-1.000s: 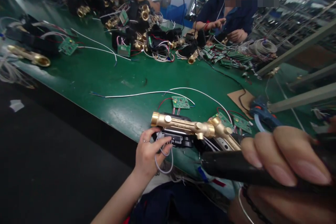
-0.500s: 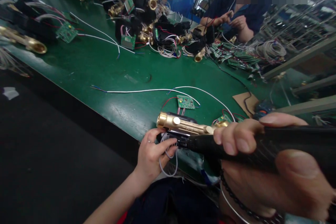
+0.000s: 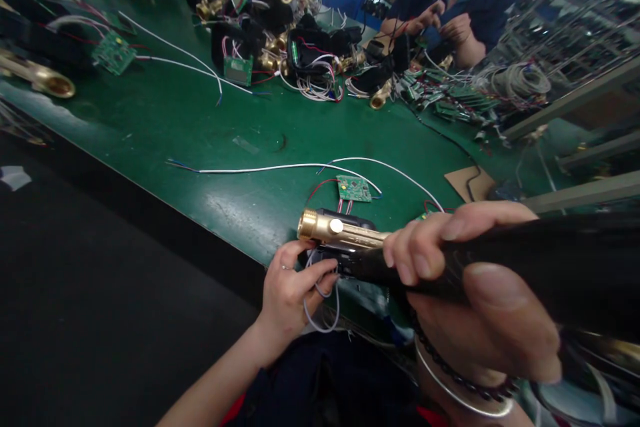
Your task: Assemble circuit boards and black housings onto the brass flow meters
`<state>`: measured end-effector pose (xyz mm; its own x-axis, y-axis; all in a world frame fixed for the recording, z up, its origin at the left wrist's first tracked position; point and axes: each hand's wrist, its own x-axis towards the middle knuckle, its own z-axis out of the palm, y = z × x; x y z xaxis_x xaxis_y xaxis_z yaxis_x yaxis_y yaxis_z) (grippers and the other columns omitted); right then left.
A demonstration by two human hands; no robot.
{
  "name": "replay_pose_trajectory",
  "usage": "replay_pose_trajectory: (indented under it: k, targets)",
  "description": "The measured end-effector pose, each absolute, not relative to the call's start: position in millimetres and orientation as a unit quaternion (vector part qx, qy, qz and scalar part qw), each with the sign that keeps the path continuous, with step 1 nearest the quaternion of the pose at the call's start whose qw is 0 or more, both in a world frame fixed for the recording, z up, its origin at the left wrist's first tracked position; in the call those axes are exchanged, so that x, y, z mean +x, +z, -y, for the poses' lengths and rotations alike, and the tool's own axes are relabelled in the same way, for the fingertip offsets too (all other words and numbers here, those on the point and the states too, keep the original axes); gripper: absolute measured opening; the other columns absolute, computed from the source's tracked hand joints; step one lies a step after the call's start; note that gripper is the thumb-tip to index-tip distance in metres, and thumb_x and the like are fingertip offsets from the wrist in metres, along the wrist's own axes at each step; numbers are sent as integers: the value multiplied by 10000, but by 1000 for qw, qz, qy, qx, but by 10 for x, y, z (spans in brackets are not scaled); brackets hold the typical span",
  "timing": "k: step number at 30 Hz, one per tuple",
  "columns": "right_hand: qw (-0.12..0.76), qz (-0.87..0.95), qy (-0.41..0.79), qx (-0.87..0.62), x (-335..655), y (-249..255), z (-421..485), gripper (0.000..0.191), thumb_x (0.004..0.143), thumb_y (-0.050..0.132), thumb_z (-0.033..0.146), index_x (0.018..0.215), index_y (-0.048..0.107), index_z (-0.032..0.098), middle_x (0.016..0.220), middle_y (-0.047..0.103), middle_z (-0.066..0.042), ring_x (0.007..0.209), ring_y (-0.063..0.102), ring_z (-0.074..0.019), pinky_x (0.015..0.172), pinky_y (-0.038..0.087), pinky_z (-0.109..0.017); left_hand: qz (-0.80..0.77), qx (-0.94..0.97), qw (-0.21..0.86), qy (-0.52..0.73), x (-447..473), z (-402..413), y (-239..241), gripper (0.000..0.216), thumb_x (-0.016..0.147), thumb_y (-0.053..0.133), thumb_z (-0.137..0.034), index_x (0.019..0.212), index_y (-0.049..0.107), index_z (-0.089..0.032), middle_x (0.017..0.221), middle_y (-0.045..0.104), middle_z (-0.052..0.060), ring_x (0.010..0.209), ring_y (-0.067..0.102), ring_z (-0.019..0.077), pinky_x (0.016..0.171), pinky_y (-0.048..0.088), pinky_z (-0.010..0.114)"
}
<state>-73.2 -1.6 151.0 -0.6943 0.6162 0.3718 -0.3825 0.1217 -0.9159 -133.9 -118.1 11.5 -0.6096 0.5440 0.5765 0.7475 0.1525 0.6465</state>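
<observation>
A brass pipe body (image 3: 357,235) with a threaded end lies at the table's near edge, joined to a black housing (image 3: 345,261). My left hand (image 3: 287,290) is closed on the housing's near side, fingers pinching by a loop of grey cable (image 3: 323,331). My right hand (image 3: 485,300) wraps round a long, black, tapered electric screwdriver (image 3: 580,260); its narrow end reaches the housing, and the bit itself is hidden. Just beyond the brass body, a green circuit board (image 3: 354,188) rests on the table, with red and white wires attached.
Several brass bodies with black housings (image 3: 300,57) crowd the green table's (image 3: 200,127) far side. Circuit boards (image 3: 450,100) and coiled cables (image 3: 523,85) lie at right, near cardboard (image 3: 467,182) and a metal rack (image 3: 580,190). Across the table, a co-worker's hands (image 3: 450,25) are busy.
My right hand and the screwdriver have shifted left, covering more of the brass body. My left hand keeps its place on the housing. The far table items appear slightly higher in view.
</observation>
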Motion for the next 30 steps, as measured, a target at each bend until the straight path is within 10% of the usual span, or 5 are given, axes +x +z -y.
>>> replay_pose_trajectory:
  k: [13, 20, 30]
  targets:
    - [263, 634, 725, 56, -894, 1386, -206, 345, 792, 664, 404, 1072, 545, 241, 585, 480, 72, 460, 405, -88, 453, 357, -239, 756, -483, 156, -414, -1138, 1391, 441, 306, 792, 471, -61, 990, 642, -218, 1091, 574, 87, 1102, 524, 233, 917, 484, 420]
    - [283, 637, 714, 67, -821, 1363, -210, 285, 787, 679, 362, 1011, 545, 245, 596, 481, 73, 489, 443, -92, 483, 381, -239, 804, -505, 128, -286, -789, 983, 417, 104, 837, 523, -170, 807, 622, -161, 658, 614, 32, 606, 576, 186, 543, 458, 321]
    - [315, 650, 690, 42, -726, 1317, -236, 279, 770, 668, 395, 966, 551, 235, 627, 498, 46, 525, 466, -115, 501, 413, -271, 842, -438, 169, -264, -718, 837, 338, 188, 766, 525, -57, 666, 587, -203, 635, 589, 29, 582, 537, 200, 512, 369, 324]
